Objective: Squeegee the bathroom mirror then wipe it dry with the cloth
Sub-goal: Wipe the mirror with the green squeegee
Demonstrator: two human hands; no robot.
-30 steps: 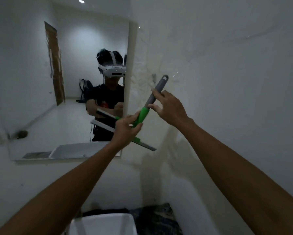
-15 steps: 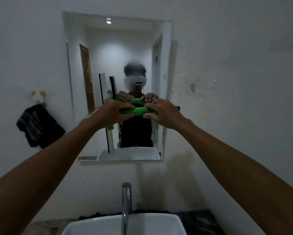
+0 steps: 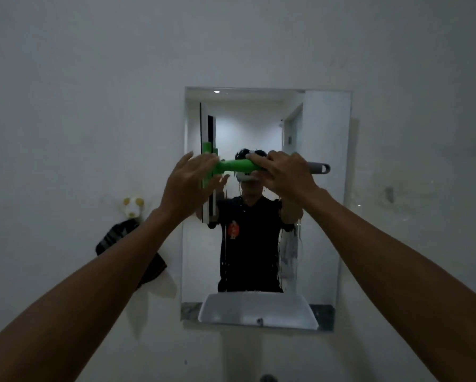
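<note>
A rectangular mirror [image 3: 322, 216] hangs on the white wall ahead, with water streaks in its lower middle. A green squeegee [image 3: 235, 166] with a grey handle end is held level against the glass, its blade standing upright near the mirror's left edge. My right hand [image 3: 285, 172] grips the handle. My left hand [image 3: 188, 183] lies with straight fingers against the squeegee's head and blade. A dark cloth [image 3: 126, 244] hangs on a wall hook left of the mirror.
A white hook [image 3: 132, 206] with yellow spots holds the cloth. The top of a tap [image 3: 268, 378] shows at the bottom edge. A small grey mark [image 3: 389, 193] sits on the wall to the right of the mirror.
The view has swung from the wall to face the mirror squarely. Both hands raised the squeegee and set its blade upright at the mirror's upper left; my left hand went from gripping to flat fingers.
</note>
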